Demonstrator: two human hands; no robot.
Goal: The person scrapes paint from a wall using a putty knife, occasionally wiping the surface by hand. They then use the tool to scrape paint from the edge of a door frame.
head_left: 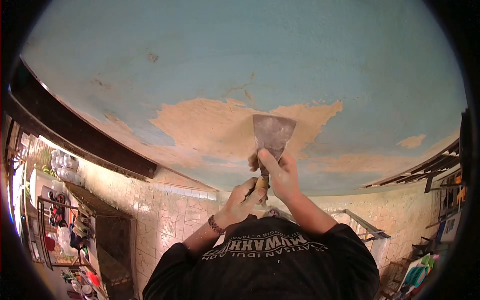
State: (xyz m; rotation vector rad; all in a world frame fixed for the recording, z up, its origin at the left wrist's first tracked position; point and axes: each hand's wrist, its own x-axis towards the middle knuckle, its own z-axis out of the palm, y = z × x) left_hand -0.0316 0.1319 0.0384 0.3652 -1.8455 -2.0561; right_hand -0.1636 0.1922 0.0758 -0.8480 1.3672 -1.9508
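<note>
A wide-bladed paint scraper point(274, 132) points away from me, its dusty blade against a blue-painted wall point(300, 55). Around the blade, the paint is gone over a large, ragged beige patch point(200, 122). My left hand point(240, 202), with a beaded bracelet point(215, 225) at the wrist, is closed round the scraper's wooden handle point(261, 183). Higher up, my right hand point(282, 177) grips the scraper near the base of the blade, thumb lying along the metal. Its other fingers are partly hidden behind the tool.
A dark wooden beam point(80, 125) borders the painted surface at left. Shelves with household items point(62, 220) and a dark cabinet point(115, 250) stand at lower left. At right are wooden slats point(425, 167) and a teal basket point(416, 275). Smaller bare patches point(412, 141) mark the paint.
</note>
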